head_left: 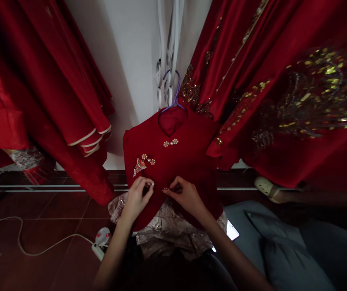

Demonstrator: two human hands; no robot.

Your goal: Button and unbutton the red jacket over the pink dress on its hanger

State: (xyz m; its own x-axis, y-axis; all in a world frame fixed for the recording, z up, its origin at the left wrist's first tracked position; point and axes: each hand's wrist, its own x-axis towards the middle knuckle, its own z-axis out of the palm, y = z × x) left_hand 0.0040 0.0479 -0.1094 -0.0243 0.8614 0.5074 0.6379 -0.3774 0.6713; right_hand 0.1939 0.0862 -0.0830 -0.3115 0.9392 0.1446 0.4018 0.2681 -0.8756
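Note:
A red garment (185, 161) with a round neck hangs in front of me on a purple hanger (174, 101). Beaded flower clasps (170, 143) and a jewelled fan-shaped ornament (139, 166) decorate its front. Over its lower front, my left hand (141, 194) is closed in a pinch, with a tiny pale spot at the fingertips. My right hand (185, 196) pinches just to the right of it, a small shiny bit at its fingertips. What either pinch holds is too small to name. Crumpled silvery-pink fabric (173, 234) lies below the garment.
Red garments (61, 81) hang at left, and sequinned red ones (313, 93) at right. A white cable (49, 248) runs over the tiled floor to a power strip (97, 250). A lit phone (232, 231) lies beside another person's grey-blue trousers (258, 226); a cream clog (266, 188) is behind.

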